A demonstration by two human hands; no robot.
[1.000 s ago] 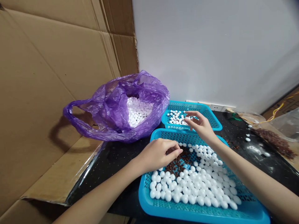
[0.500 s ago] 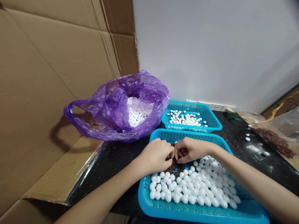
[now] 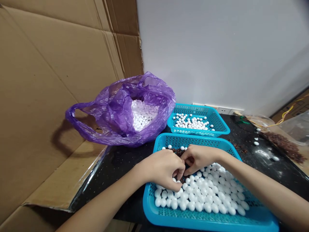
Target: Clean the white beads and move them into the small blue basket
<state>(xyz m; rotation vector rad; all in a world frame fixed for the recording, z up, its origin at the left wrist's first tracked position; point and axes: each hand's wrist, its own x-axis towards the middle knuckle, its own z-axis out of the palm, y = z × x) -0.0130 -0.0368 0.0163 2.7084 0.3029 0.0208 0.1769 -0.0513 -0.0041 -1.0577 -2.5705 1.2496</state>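
Observation:
A blue plastic basket (image 3: 210,222) in front of me holds many small white balls (image 3: 205,190), spread over its near and right parts. Dark reddish-brown flakes (image 3: 177,151) lie towards its left back. Over those flakes my left hand (image 3: 164,169) bends its fingers and thumb downward, close to the balls at the left. Beside it my right hand (image 3: 199,158) is curled, its thumb and fingertips drawn together low in the basket. The two hands almost meet. Whatever sits between the fingertips of either hand is hidden.
Behind stands a second blue basket (image 3: 220,124) with fewer white balls. A purple plastic bag (image 3: 116,112) full of white balls lies open at left, against cardboard (image 3: 60,64). Brown flakes (image 3: 283,145), stray balls and yellow wires (image 3: 277,124) are at right on the black tabletop (image 3: 116,164).
My left hand has shifted nearer to me and slightly right, uncovering flakes and a few balls at the back. My right hand has moved slightly downward, staying close to the left.

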